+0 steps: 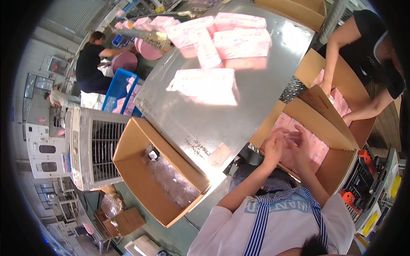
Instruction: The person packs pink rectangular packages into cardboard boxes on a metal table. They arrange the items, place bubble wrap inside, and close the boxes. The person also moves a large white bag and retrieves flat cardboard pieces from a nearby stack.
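Observation:
My left hand [274, 147] and my right hand [298, 146] hover close together over an open cardboard carton [339, 168] at the right. Their fingers are spread and slightly blurred, and nothing shows between them. Pink wrapped packs [317, 150] lie side by side in rows inside this carton. My hands and forearms hide part of the rows. On the metal table [179, 115] rests one pink pack [205, 83], with a loose pile of several similar pink packs [241, 42] beyond it.
A co-worker [363, 47] reaches both hands into a neighbouring carton [309, 66]. Left of the table stand a carton of clear plastic wrap [171, 179], a cooler unit [92, 147] and a blue crate [118, 87]. Another person [92, 64] sits farther back. A tool rack [363, 183] stands at far right.

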The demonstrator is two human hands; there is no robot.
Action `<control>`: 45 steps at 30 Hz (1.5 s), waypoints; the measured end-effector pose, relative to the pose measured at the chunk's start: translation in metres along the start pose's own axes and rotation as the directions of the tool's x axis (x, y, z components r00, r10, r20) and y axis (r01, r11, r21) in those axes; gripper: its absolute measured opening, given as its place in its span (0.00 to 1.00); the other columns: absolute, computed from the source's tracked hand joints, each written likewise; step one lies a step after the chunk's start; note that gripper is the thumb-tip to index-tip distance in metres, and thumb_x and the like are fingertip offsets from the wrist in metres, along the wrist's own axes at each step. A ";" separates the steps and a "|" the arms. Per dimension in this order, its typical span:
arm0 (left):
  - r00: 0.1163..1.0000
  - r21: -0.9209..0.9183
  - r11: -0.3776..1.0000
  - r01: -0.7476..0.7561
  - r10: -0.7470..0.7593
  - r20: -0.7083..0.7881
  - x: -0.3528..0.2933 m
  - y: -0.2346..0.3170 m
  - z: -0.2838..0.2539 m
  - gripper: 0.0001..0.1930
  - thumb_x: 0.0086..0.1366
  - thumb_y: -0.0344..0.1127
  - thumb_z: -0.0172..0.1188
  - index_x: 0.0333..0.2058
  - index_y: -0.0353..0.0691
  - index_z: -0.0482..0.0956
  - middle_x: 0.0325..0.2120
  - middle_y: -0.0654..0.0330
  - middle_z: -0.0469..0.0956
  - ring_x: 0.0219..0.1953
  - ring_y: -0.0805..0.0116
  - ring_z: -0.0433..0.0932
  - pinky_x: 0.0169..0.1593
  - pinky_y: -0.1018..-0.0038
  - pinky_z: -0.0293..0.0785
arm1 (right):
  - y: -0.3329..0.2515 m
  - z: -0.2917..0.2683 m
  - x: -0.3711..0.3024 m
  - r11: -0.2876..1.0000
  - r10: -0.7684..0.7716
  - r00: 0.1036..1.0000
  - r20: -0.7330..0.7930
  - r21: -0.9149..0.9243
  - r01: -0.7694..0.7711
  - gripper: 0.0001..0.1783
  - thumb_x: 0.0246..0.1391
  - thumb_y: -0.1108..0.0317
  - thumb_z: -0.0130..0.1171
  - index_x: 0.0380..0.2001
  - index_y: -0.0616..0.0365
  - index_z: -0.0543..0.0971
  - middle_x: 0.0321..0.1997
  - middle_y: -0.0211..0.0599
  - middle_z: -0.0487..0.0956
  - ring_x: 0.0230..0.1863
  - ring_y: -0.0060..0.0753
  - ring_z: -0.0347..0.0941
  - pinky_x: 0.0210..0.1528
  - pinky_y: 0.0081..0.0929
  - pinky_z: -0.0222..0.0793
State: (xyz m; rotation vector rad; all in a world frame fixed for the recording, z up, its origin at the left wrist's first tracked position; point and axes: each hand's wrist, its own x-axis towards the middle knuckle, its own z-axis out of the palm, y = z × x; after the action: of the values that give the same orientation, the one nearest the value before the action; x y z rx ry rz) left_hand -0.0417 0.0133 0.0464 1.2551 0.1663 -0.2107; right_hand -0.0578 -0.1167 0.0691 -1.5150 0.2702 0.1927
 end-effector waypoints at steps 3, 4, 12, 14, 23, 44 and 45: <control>0.942 0.252 0.917 -0.310 0.260 0.212 0.021 -0.033 0.002 0.20 0.61 0.30 0.59 0.53 0.37 0.72 0.52 0.51 0.70 0.52 0.64 0.70 0.50 0.73 0.69 | 0.039 -0.087 -0.001 0.975 -0.080 0.981 -0.175 -0.216 0.041 0.33 0.43 0.73 0.64 0.56 0.57 0.68 0.55 0.40 0.68 0.48 0.34 0.71 0.48 0.30 0.70; 0.921 0.524 0.762 -0.381 0.267 0.282 0.042 -0.008 -0.017 0.26 0.57 0.29 0.62 0.56 0.38 0.69 0.59 0.44 0.63 0.59 0.54 0.66 0.54 0.68 0.69 | 0.037 -0.108 -0.002 0.914 -0.120 0.986 -0.115 -0.400 0.064 0.33 0.42 0.74 0.64 0.55 0.57 0.68 0.55 0.42 0.68 0.50 0.38 0.70 0.51 0.33 0.69; 0.967 0.889 -0.456 0.032 0.238 0.087 0.200 0.140 -0.242 0.45 0.47 0.39 0.64 0.65 0.45 0.54 0.63 0.51 0.56 0.66 0.52 0.52 0.66 0.44 0.41 | 0.003 -0.026 0.079 0.464 -0.327 0.936 0.127 -0.842 0.276 0.29 0.45 0.69 0.64 0.53 0.56 0.71 0.62 0.50 0.64 0.62 0.55 0.59 0.63 0.42 0.57; 0.977 0.884 -0.464 -0.056 0.158 0.145 0.195 0.159 -0.245 0.50 0.41 0.42 0.70 0.64 0.45 0.55 0.59 0.53 0.62 0.63 0.53 0.57 0.66 0.43 0.43 | -0.023 0.038 0.137 0.390 -0.422 0.867 0.263 -0.811 0.436 0.27 0.48 0.64 0.62 0.53 0.52 0.72 0.63 0.49 0.63 0.63 0.54 0.59 0.63 0.44 0.57; 0.936 0.903 -0.258 0.342 0.183 -0.302 0.072 0.161 -0.329 0.53 0.48 0.60 0.61 0.64 0.33 0.49 0.47 0.45 0.69 0.45 0.46 0.74 0.44 0.58 0.74 | -0.085 0.280 0.329 0.156 -0.300 0.797 0.523 -0.798 0.582 0.27 0.45 0.47 0.62 0.50 0.38 0.76 0.65 0.44 0.58 0.70 0.53 0.43 0.61 0.53 0.55; 0.796 0.827 -0.104 0.553 -0.226 -0.561 0.143 0.222 -0.300 0.51 0.51 0.67 0.59 0.65 0.40 0.51 0.49 0.37 0.69 0.36 0.46 0.79 0.35 0.58 0.77 | -0.111 0.257 0.389 0.208 -0.121 0.709 0.695 -0.680 0.703 0.44 0.44 0.56 0.65 0.62 0.61 0.59 0.60 0.53 0.65 0.62 0.52 0.61 0.61 0.42 0.59; 0.888 0.864 -0.205 0.461 0.098 -0.450 0.147 0.213 -0.326 0.48 0.51 0.67 0.59 0.62 0.41 0.57 0.48 0.41 0.71 0.39 0.47 0.79 0.39 0.57 0.76 | -0.119 0.272 0.413 0.113 -0.296 0.610 0.735 -0.608 0.786 0.43 0.44 0.58 0.65 0.62 0.59 0.59 0.61 0.52 0.64 0.63 0.51 0.59 0.62 0.42 0.56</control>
State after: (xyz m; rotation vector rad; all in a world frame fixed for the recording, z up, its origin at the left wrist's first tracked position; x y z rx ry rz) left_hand 0.1502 0.3770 0.1090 3.0293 0.6462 -0.4102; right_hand 0.3864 0.1310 0.0715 -2.5340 -1.0677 0.0283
